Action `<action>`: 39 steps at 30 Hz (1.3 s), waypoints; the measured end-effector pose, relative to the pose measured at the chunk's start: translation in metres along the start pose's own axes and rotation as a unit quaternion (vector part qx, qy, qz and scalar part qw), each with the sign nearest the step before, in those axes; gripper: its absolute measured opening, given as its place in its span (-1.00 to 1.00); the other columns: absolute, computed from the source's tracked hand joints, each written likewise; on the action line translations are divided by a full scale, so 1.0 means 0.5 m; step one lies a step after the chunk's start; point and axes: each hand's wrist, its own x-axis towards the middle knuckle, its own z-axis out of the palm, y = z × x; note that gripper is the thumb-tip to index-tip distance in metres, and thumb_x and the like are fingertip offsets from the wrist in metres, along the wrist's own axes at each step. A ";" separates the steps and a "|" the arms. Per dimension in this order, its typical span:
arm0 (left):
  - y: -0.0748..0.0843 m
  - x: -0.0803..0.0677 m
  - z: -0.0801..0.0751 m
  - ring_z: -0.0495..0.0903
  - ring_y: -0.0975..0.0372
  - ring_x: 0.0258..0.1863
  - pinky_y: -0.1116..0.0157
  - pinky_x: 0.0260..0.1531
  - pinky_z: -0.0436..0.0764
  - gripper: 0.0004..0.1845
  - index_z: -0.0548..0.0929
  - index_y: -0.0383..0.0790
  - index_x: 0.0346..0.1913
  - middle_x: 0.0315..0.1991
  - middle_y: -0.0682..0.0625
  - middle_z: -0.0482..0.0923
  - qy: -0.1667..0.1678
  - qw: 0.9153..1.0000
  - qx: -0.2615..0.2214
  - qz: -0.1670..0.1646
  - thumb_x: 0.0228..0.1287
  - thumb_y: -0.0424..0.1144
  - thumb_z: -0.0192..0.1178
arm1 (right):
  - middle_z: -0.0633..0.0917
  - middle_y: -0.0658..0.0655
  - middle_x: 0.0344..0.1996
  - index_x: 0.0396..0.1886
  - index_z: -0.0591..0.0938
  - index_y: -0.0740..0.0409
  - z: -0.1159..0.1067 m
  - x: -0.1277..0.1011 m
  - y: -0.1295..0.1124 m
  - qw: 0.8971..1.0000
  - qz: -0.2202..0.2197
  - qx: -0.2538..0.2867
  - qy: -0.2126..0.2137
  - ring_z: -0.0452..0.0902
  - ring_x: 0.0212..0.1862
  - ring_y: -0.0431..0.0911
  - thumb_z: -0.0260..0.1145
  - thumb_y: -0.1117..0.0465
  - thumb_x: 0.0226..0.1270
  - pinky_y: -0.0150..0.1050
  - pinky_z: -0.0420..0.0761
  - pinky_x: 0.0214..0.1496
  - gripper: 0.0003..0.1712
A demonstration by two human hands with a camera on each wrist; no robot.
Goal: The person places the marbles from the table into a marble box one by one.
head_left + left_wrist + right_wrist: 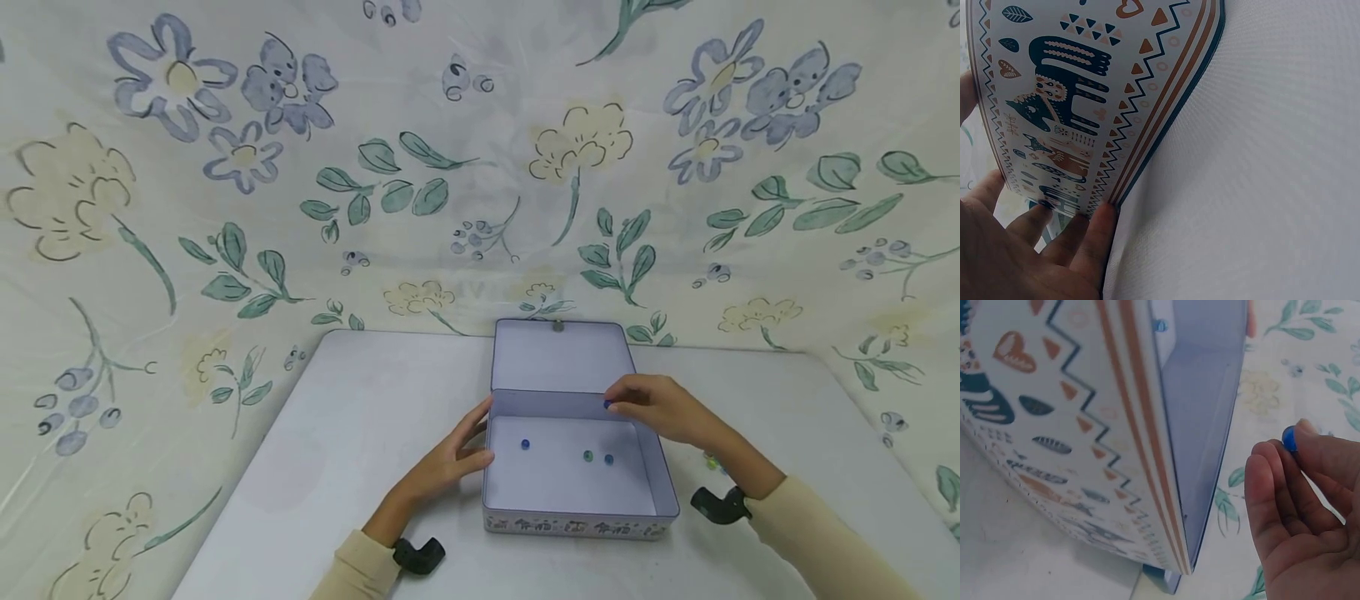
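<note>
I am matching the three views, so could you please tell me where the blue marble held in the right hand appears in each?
Head: the blue marble sits at the right hand's fingertips, over the tin box's back right corner.
Left wrist: not in view; only the box's patterned wall shows.
Right wrist: the marble is at the fingertips, centre right.
Shared landmark: the tin box's patterned outside.

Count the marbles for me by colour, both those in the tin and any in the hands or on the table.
Blue marbles: 3, two on the tin floor and one pinched in the right hand.
Green marbles: 1, in the open tin.
Unclear: a few small marbles on the table behind the right wrist, not countable.
Total clearly seen: 4.
</note>
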 end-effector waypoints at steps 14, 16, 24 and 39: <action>0.002 -0.001 0.000 -0.06 -0.19 0.58 -0.30 0.44 0.15 -0.19 -0.12 0.18 0.62 0.65 0.00 -0.25 0.002 1.000 0.007 -0.007 0.49 -0.18 0.07 | 0.76 -0.02 -0.15 -0.03 0.71 0.10 0.021 0.036 -0.022 0.999 -0.029 -0.008 -0.019 0.63 -0.15 -0.25 0.35 0.18 0.38 -0.40 0.68 -0.09 -0.78; 0.003 -0.001 0.001 -0.06 -0.19 0.58 -0.31 0.44 0.14 -0.19 -0.12 0.16 0.62 0.65 0.00 -0.25 0.003 1.000 0.007 -0.008 0.49 -0.21 0.06 | 0.75 -0.01 -0.16 -0.04 0.72 0.09 0.024 0.038 -0.026 0.999 -0.031 -0.005 -0.021 0.62 -0.16 -0.24 0.36 0.19 0.37 -0.40 0.68 -0.11 -0.79; 0.007 -0.004 0.003 -0.04 -0.18 0.59 -0.33 0.43 0.13 -0.19 -0.10 0.17 0.62 0.65 0.02 -0.23 0.010 1.000 0.007 -0.012 0.48 -0.22 0.07 | 0.75 0.02 -0.18 -0.05 0.71 0.18 0.039 0.052 -0.035 0.998 -0.047 0.001 -0.030 0.59 -0.20 -0.23 0.35 0.20 0.38 -0.38 0.67 -0.15 -0.78; 0.001 -0.001 0.002 -0.03 -0.18 0.58 -0.15 0.41 0.35 -0.09 -0.13 0.05 0.63 0.65 -0.01 -0.26 -0.003 1.000 0.006 0.010 0.41 -0.10 0.19 | 0.75 0.01 -0.19 -0.05 0.71 0.21 0.068 0.073 -0.037 0.998 -0.036 0.007 -0.053 0.60 -0.17 -0.18 0.34 0.20 0.39 -0.36 0.67 -0.12 -0.77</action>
